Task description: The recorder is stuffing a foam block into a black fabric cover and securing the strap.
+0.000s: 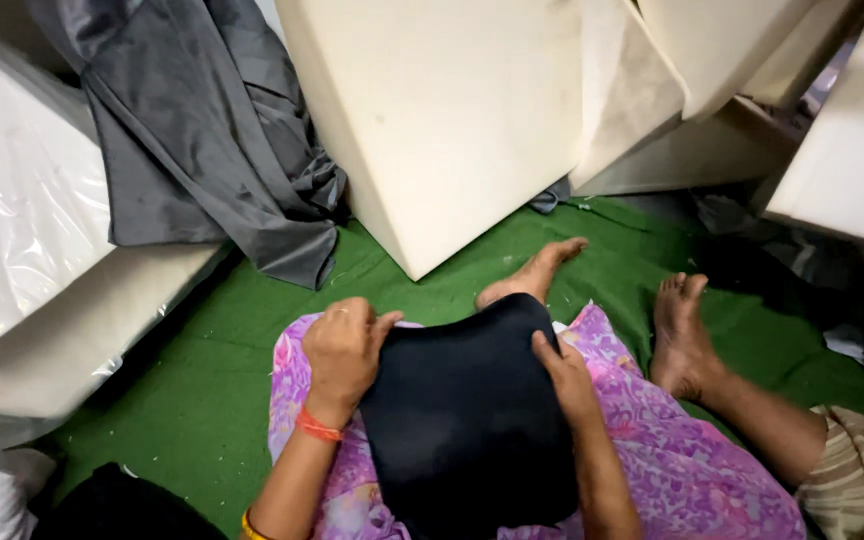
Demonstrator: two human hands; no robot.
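Setting: a small upholstery or cushion-making workshop, with work done seated on the floor.

Evidence: large cream foam blocks (442, 120) lean against one another across the back of the view, more foam slabs (842, 140) at right, one plastic-wrapped slab (12, 220) at left. Grey fabric (202, 130) is draped loose over the stacked foam. Floor is covered in green carpet (202, 370) flecked with small white crumbs. No desk in view; a person sits barefoot on the carpet, and a second person's bare foot (682, 340) rests close by at right.

Green carpet floor (202, 390), cream foam blocks (442, 120)
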